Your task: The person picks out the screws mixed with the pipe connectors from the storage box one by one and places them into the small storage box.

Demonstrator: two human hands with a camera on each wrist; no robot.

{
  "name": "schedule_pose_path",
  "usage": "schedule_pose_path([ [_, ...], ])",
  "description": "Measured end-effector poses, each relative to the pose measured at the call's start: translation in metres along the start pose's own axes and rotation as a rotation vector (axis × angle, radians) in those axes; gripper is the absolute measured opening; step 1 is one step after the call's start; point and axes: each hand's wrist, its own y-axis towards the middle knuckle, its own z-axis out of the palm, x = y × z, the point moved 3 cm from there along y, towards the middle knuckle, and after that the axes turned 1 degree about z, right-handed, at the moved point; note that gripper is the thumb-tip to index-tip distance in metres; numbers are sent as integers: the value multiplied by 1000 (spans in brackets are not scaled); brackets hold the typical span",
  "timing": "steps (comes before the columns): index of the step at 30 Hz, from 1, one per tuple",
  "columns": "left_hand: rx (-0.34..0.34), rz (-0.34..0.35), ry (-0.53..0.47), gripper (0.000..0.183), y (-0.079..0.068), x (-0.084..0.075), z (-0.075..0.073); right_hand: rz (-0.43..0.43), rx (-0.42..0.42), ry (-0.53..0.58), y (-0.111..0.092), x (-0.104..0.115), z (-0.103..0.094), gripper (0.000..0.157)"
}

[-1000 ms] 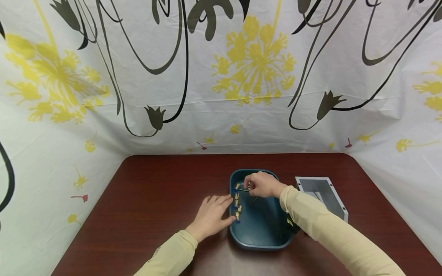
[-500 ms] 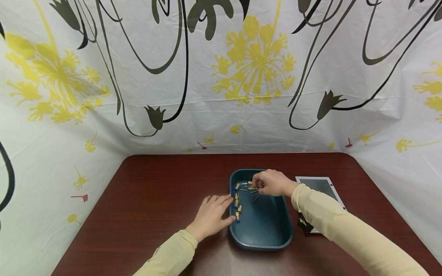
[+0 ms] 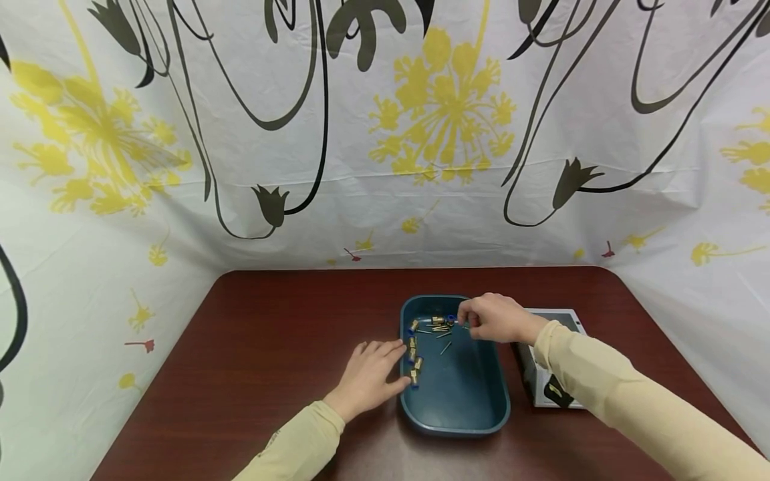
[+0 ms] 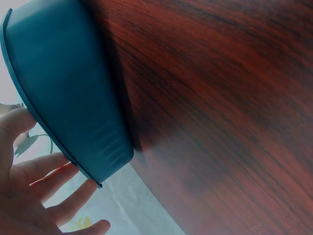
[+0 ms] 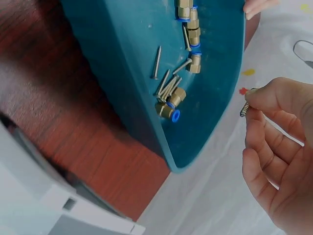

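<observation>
A dark teal plastic tray (image 3: 460, 394) sits on the table. Brass fittings with blue ends (image 3: 413, 375) lie along its left side, and two more are by the far end among several loose screws (image 5: 168, 85). My left hand (image 3: 368, 377) touches the tray's left rim with extended fingers (image 4: 78, 198). At the far right corner of the tray, my right hand (image 3: 498, 317) pinches a small threaded screw (image 5: 244, 108) between thumb and forefinger. The rest of that screw is hidden by the fingertips.
A grey box with a pale rim (image 3: 533, 377) stands right of the tray, partly covered by the right forearm. A black and yellow object (image 3: 559, 392) shows beside the sleeve. Behind the dark red table (image 3: 289, 321) hangs a patterned white cloth (image 3: 337, 167).
My right hand has moved right, away from the screw cluster to the tray's far right corner, uncovering screws and fittings. The left hand has stayed put.
</observation>
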Motion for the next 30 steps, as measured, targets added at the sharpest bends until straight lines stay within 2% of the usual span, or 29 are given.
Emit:
schedule_pose_path([
  [12, -5, 6, -3, 55, 0, 0, 0, 23, -60, 35, -23, -17, -20, 16],
  [18, -9, 5, -5, 55, 0, 0, 0, 66, -96, 50, -34, -29, -29, 17],
  [30, -13, 12, -1, 54, 0, 1, 1, 131, -128, 46, -61, -57, -34, 17],
])
